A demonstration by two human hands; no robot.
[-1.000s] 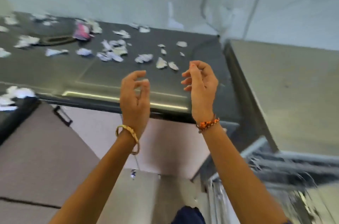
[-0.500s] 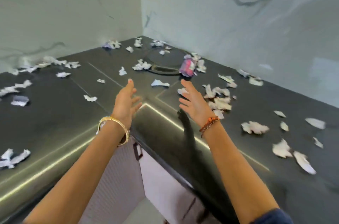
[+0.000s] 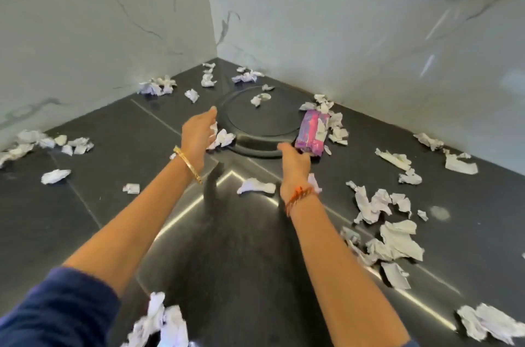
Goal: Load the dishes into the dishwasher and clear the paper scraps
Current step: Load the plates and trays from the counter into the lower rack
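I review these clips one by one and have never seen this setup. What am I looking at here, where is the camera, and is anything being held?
There is no machine: a person works with bare hands, filmed by a wide-angle camera worn on the head, looking forward and down. You see a dark countertop in a corner of marble-look walls, littered with torn paper scraps. A round black plate sits near the corner, with a pink packet lying on its right edge. The left hand reaches to the scraps beside the plate; the right hand reaches to the packet. The blur hides whether either hand holds anything.
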